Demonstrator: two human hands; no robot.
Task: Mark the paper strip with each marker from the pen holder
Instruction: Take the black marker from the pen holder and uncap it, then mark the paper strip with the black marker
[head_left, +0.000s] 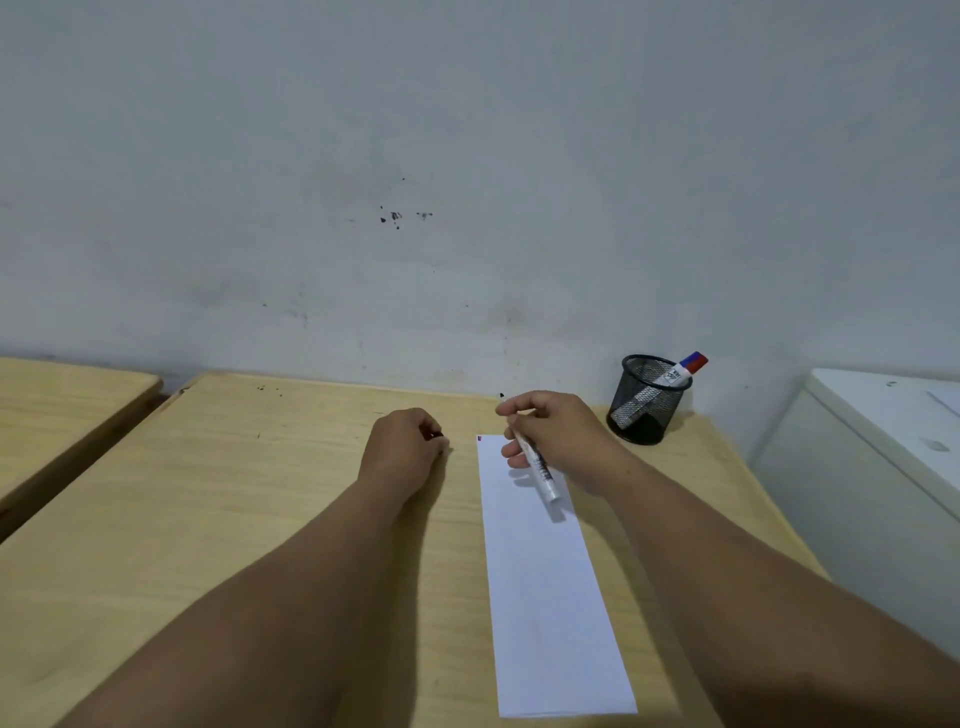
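A long white paper strip (545, 597) lies lengthwise on the wooden table (249, 493), with tiny red and blue marks at its far left corner. My right hand (561, 436) hovers over the strip's far end and holds a white marker (540, 467). Its black tip points away from me, past my fingers, and is off the paper. My left hand (405, 447) rests on the table left of the strip, curled around a small black cap (438, 434) that barely shows. The black mesh pen holder (647, 400) stands at the far right with two markers in it, capped red and blue.
A grey wall runs along the table's far edge. A second wooden table (62, 405) sits to the left across a narrow gap. A white cabinet (883, 467) stands close to the right edge of the table.
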